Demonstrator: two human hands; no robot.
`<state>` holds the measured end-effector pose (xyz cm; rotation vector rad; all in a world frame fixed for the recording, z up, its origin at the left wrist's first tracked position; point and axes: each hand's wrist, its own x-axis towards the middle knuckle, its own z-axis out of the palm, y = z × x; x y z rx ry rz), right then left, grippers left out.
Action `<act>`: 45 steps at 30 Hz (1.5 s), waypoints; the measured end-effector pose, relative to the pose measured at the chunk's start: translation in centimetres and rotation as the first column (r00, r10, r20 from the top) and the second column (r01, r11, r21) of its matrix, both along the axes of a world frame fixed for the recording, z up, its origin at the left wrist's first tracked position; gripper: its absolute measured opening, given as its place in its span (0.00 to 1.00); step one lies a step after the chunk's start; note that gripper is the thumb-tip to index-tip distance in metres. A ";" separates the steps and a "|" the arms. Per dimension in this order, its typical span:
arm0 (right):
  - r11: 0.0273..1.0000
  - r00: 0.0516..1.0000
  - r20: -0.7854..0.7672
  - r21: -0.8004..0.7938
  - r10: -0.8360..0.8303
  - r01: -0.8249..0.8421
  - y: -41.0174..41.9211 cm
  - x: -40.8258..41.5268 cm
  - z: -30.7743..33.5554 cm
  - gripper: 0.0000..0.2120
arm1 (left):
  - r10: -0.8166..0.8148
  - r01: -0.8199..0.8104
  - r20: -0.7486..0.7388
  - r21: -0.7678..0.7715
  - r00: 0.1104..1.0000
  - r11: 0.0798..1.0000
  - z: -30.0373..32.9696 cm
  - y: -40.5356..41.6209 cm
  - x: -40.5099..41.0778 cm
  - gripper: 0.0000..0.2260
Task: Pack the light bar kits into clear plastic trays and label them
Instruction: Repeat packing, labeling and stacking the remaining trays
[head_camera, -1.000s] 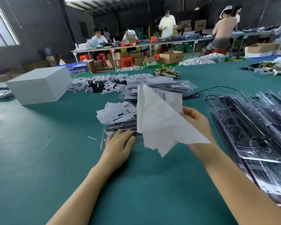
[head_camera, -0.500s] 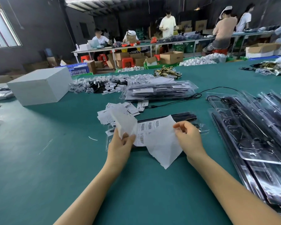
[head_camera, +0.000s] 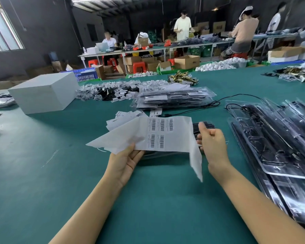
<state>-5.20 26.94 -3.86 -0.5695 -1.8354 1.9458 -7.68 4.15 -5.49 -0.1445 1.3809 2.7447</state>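
Label sheet (head_camera: 158, 136) with barcodes sits above the green table (head_camera: 148, 199): your left hand (head_camera: 125, 161) pinches its lower edge; your right hand (head_camera: 212, 145), fingers curled, is beside its right edge, grip unclear.

1. The person's left hand (head_camera: 126, 160) and right hand (head_camera: 212, 144) are showing bare, wearing no gloves, rings or watch.
2. Both forearms are showing bare right down to the bottom of the view, with no sleeve reaching into sight.
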 end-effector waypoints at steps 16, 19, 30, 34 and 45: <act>0.266 0.944 0.170 0.932 0.282 -0.247 -0.6 1.4 1.0 0.47 | -0.054 0.056 0.117 -0.013 0.992 0.998 1.3 0.0 0.8 0.04; 0.528 0.905 0.160 0.766 0.395 -0.366 0.2 1.4 1.5 0.48 | -0.088 0.093 0.158 -0.020 0.983 0.995 1.6 -0.1 0.9 0.04; 0.837 0.843 -0.018 0.138 0.537 -0.530 -0.9 1.6 2.3 0.11 | -0.135 0.123 0.198 0.074 0.971 0.990 1.5 0.7 1.2 0.04; 0.902 0.929 0.061 0.223 0.365 -0.369 -1.5 1.8 1.8 0.10 | -0.188 0.159 0.127 0.208 0.974 0.965 1.5 1.7 1.7 0.14; 0.849 0.879 0.104 0.227 0.465 -0.477 -1.2 1.7 2.2 0.06 | -0.083 0.085 0.035 -0.048 0.996 0.995 0.8 2.7 2.5 0.07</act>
